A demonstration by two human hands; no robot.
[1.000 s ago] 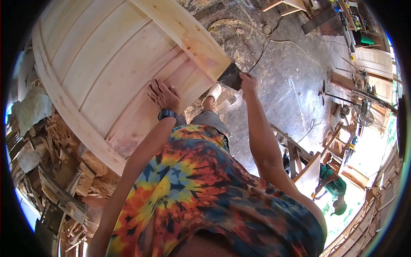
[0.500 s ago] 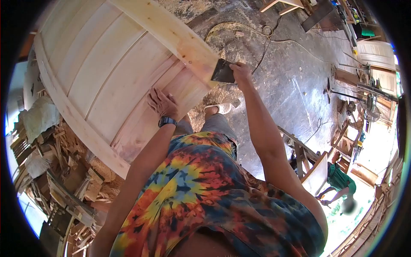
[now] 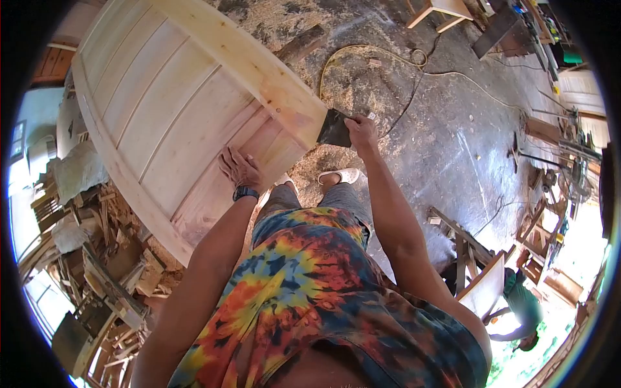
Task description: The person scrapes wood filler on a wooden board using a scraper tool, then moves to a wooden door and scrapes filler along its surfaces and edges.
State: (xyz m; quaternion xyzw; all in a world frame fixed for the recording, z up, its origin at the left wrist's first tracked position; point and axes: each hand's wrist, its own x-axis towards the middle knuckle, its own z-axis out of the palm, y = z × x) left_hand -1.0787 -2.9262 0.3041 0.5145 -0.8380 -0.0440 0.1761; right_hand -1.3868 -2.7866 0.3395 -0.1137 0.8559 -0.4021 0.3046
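Observation:
A large pale wooden panel point(image 3: 174, 97) with raised strips and a curved edge fills the upper left. My left hand point(image 3: 240, 171) lies on its near end with the fingers spread, holding nothing. A dark watch point(image 3: 245, 192) is on that wrist. My right hand point(image 3: 361, 132) grips the outer edge of a dark, flat sheet point(image 3: 334, 128). The sheet's other side meets the corner of the panel's long edge board point(image 3: 259, 84). Part of the sheet's surface is hidden behind my fingers.
Wood scraps point(image 3: 116, 252) are heaped at the left. A yellowish hose point(image 3: 362, 46) curls over the dusty floor point(image 3: 446, 123). A person in green point(image 3: 522, 304) is at the lower right, near a wooden frame point(image 3: 485, 284). A small wooden table point(image 3: 443, 10) stands at the top.
My right hand and the dark sheet have shifted left along with the panel's corner in view. My left hand stays on the panel. My feet have moved apart, and the view has shifted.

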